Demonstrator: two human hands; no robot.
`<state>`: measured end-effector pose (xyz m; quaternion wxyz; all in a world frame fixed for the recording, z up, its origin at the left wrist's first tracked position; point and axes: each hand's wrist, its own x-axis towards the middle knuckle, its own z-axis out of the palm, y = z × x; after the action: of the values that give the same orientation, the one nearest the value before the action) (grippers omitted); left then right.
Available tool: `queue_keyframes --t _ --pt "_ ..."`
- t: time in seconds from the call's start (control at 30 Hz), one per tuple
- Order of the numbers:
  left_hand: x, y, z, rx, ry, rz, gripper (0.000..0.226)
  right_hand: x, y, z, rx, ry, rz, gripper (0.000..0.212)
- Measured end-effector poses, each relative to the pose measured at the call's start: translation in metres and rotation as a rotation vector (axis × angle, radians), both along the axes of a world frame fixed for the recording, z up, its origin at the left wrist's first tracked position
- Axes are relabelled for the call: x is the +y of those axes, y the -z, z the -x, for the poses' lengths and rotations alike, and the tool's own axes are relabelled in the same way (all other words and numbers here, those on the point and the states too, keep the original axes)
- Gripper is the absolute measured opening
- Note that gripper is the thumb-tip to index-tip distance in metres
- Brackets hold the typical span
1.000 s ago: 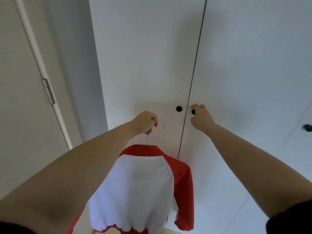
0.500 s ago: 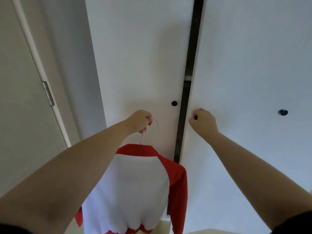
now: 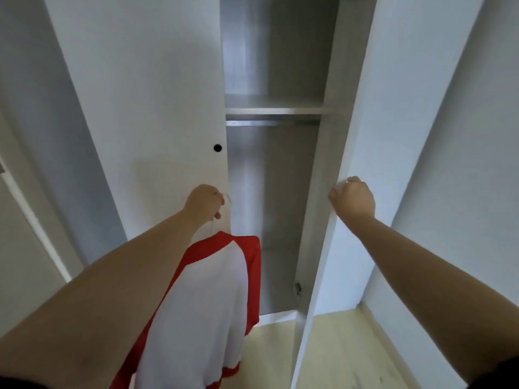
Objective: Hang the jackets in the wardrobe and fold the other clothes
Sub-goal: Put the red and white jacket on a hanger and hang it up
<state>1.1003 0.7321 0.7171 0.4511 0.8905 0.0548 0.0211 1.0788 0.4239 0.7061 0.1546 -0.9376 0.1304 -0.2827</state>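
Hanging step under way, not complete. Left hand (image 3: 204, 202) closed round hanger hook (image 3: 214, 220), red-and-white jacket (image 3: 202, 304) dangling below, just in front of closed left door (image 3: 146, 108). Right hand (image 3: 352, 199) curled shut on edge of right door (image 3: 331, 220), swung open. Rail (image 3: 272, 123) under shelf (image 3: 275, 110) bare. Left to do: hook onto rail; folding of other clothes, none in view.

A pale yellow floor (image 3: 345, 349) lay below. At the far left stood a white room door (image 3: 16, 248).
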Motion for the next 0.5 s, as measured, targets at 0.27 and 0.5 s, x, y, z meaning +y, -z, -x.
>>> queue_keyframes --t 0.27,0.5 --pt "-0.087 -0.008 0.009 0.144 -0.034 0.223 0.032 -0.073 -0.005 0.029 0.245 0.166 -0.171 0.026" --pt "-0.160 -0.007 0.007 0.122 -0.043 0.432 0.012 -0.118 0.000 0.040 0.322 0.166 -0.300 0.026"
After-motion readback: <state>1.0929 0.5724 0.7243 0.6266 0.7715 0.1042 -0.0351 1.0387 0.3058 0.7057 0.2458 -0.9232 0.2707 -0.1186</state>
